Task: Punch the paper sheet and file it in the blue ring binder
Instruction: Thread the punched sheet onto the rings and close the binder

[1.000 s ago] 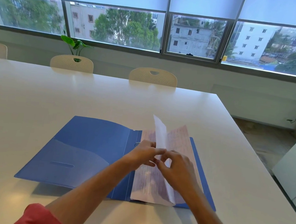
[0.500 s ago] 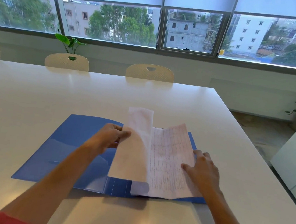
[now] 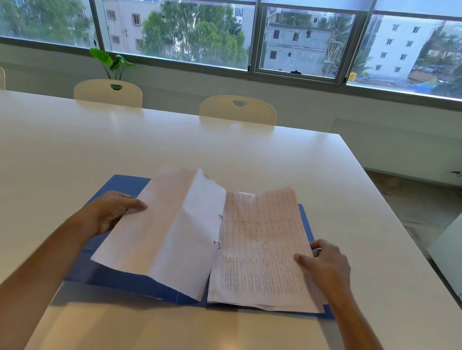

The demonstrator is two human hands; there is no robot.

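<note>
Looking down from the head camera, the open blue plastic ring binder [image 3: 126, 185] lies flat on the glossy white surface [image 3: 226, 151] in the lower middle of the frame, its two metal rings [image 3: 217, 244] visible at the spine. A pale creased paper sheet [image 3: 166, 233] is turned over toward the left half of the binder, its inner edge at the rings; whether its holes are threaded on them cannot be told. The left hand [image 3: 109, 210] holds this sheet's outer edge, thumb on top and fingers beneath, so the grip is closed on the paper. To the right of the rings, a stack of ruled, printed pages [image 3: 259, 249] rests on the binder's right half. The right hand [image 3: 326, 263] lies at that stack's outer edge, thumb pressing down on it and fingers curled behind the edge, steadying rather than lifting.

No hole punch shows anywhere in the frame. Judging from this, punching looks finished and filing is near its end: what seems left is to lay the sheet flat and close the cover.
</note>
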